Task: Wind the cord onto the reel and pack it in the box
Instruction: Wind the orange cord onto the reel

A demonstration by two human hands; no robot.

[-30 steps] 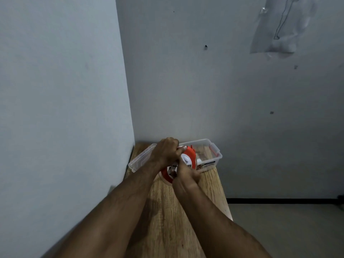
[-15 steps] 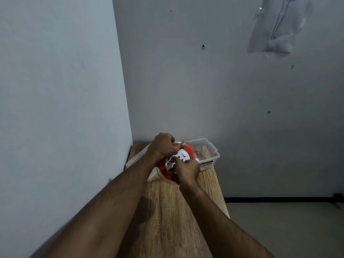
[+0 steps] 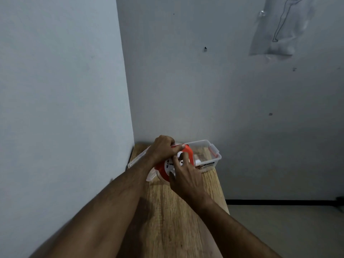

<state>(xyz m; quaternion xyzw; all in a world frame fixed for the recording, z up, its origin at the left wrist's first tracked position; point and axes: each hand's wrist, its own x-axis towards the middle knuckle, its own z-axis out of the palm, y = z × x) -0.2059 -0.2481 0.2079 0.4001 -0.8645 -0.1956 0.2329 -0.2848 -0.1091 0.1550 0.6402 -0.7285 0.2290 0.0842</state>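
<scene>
An orange cord reel (image 3: 161,170) with a white socket face is held upright just in front of a clear plastic box (image 3: 214,155) at the far end of a wooden table (image 3: 178,216). My left hand (image 3: 163,148) grips the reel's top rim from the left, thumb stretched along the edge. My right hand (image 3: 186,175) lies over the reel's white face, fingers curled on its centre. The cord itself is hidden behind my hands.
The narrow table stands in a corner, with walls close on the left and behind the box. A clear lid (image 3: 136,159) lies left of the box. The table's right edge drops to a grey floor (image 3: 279,229).
My right hand has turned over the reel's face, its fingers now spread higher on the white centre. My left hand keeps its grip on the rim. The camera view shifted slightly.
</scene>
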